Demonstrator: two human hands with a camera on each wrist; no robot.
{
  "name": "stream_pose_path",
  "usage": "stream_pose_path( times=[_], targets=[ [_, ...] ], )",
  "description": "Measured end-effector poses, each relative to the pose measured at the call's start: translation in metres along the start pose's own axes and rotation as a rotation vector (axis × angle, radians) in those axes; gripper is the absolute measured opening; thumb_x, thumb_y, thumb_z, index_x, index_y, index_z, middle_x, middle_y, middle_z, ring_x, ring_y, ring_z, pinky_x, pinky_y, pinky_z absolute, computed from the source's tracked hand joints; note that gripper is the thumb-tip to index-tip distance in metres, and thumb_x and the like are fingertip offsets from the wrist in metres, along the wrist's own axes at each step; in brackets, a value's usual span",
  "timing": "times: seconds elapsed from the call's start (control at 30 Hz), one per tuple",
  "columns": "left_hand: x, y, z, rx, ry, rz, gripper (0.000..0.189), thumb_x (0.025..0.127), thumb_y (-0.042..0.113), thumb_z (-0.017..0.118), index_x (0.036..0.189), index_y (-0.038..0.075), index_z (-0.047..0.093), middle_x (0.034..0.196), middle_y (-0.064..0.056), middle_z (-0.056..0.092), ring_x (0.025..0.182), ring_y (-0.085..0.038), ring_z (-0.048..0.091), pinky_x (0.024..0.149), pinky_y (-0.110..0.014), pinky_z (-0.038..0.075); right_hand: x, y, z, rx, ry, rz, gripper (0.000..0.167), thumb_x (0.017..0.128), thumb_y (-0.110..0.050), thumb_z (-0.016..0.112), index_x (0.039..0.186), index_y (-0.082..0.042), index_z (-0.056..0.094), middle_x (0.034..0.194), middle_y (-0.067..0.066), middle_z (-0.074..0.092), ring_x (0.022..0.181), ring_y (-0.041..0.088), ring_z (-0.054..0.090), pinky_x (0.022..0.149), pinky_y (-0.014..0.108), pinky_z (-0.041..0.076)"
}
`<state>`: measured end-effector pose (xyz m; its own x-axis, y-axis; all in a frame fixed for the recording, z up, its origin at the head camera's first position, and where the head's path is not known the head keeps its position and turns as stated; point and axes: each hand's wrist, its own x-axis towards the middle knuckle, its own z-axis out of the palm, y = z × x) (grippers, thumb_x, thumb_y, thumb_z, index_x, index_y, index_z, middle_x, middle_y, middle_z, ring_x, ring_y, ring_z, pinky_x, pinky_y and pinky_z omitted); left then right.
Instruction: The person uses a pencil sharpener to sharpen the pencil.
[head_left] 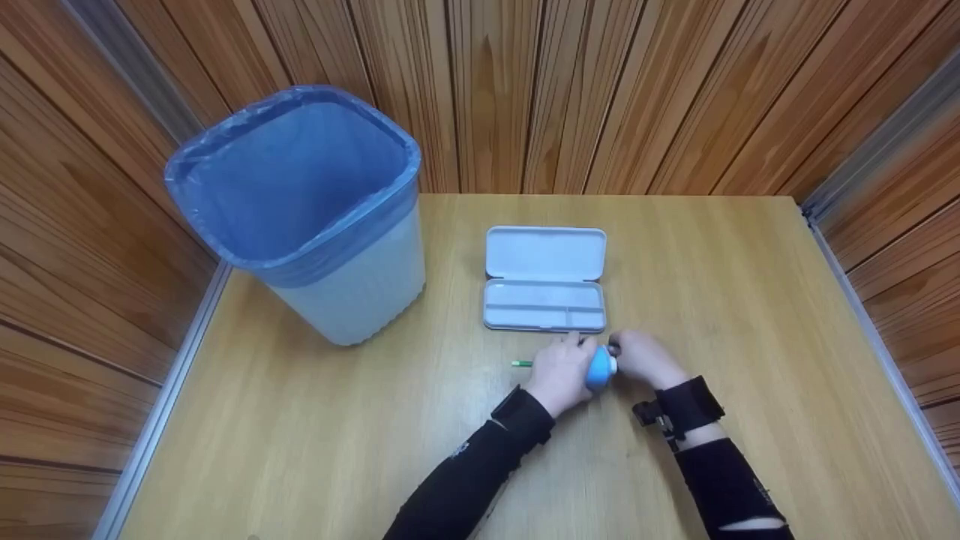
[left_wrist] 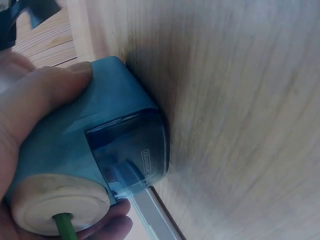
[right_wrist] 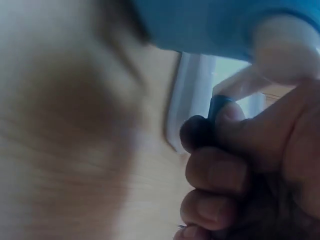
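Observation:
My left hand (head_left: 556,375) grips a blue crank pencil sharpener (head_left: 600,367) from its left side, low over the table. In the left wrist view the thumb lies along the sharpener's body (left_wrist: 60,135), beside its dark see-through shavings drawer (left_wrist: 132,150). A green pencil (left_wrist: 65,227) sticks into the hole of the round pale front and points left in the head view. On the sharpener's other end, my right hand (head_left: 649,360) pinches the dark knob (right_wrist: 218,106) of the pale crank arm (right_wrist: 242,82) between thumb and fingers.
An open pale pencil case (head_left: 544,306) with a divided tray lies just beyond the hands. At the back left stands a white bin (head_left: 367,277) with a blue liner bag (head_left: 292,180). Wooden panels (head_left: 495,97) wall in the table (head_left: 300,450).

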<state>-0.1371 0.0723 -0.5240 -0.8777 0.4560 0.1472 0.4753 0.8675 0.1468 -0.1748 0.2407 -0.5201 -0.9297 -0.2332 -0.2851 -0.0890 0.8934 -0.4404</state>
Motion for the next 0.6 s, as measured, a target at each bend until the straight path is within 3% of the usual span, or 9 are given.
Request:
stream_pose_path(
  times=[0.2, 0.6],
  targets=[
    [-0.001, 0.000, 0.002, 0.011, 0.038, 0.001, 0.064, 0.063, 0.045, 0.089, 0.115, 0.019, 0.060, 0.104, -0.001, 0.066, 0.085, -0.017, 0.065, 0.058, -0.029, 0.054, -0.009, 0.003, 0.016, -0.057, 0.028, -0.051, 0.012, 0.081, 0.000, 0.055, 0.071, -0.005, 0.059, 0.067, 0.005, 0.051, 0.062, 0.020, 0.046, 0.056, 0.032, 0.038],
    [0.001, 0.001, 0.003, 0.013, -0.003, -0.005, 0.065, 0.062, 0.044, 0.090, 0.115, 0.020, 0.061, 0.107, 0.000, 0.066, 0.090, -0.017, 0.065, 0.063, -0.029, 0.056, -0.048, -0.003, 0.030, -0.101, 0.063, -0.033, 0.013, 0.082, -0.002, 0.063, 0.071, -0.006, 0.057, 0.068, 0.010, 0.059, 0.062, 0.024, 0.053, 0.057, 0.042, 0.047]
  ],
)
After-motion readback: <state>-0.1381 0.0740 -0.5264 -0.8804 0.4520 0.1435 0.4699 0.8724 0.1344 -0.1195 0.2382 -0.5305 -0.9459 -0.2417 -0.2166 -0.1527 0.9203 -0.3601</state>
